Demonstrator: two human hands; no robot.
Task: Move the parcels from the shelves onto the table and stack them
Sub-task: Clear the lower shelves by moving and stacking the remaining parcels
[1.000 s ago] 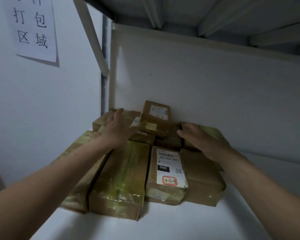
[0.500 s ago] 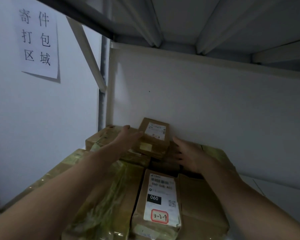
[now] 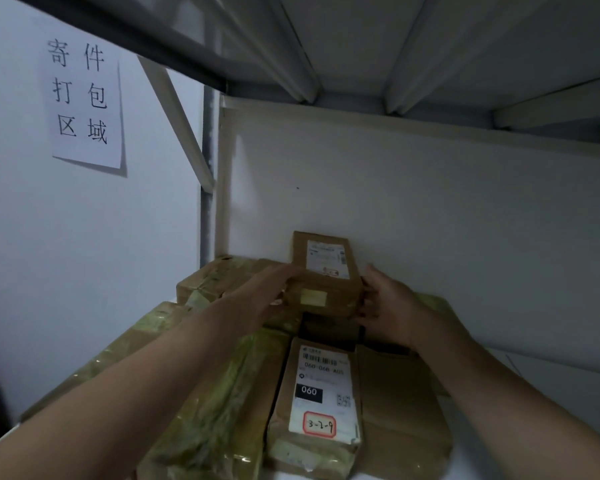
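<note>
The top parcel (image 3: 323, 271), at the shelf (image 3: 575, 382) rear atop the pile (image 3: 222, 410), is clasped at its sides by left hand (image 3: 267, 299) and right hand (image 3: 388, 306), fingers curled. It should be lifted level before withdrawal.

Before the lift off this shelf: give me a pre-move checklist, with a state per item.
1. Right hand grips the small parcel, fingers curled at its right edge: ok.
2. Left hand on its left side: touching, but the grip is blurred, so cannot tell.
3. Nothing stacked on the small parcel: ok.
4. Headroom under the upper shelf: ok.
5. 060-label parcel lies lower, in front, below the pull-out path: ok.
6. What the small parcel rests on: hidden, cannot tell.
</note>
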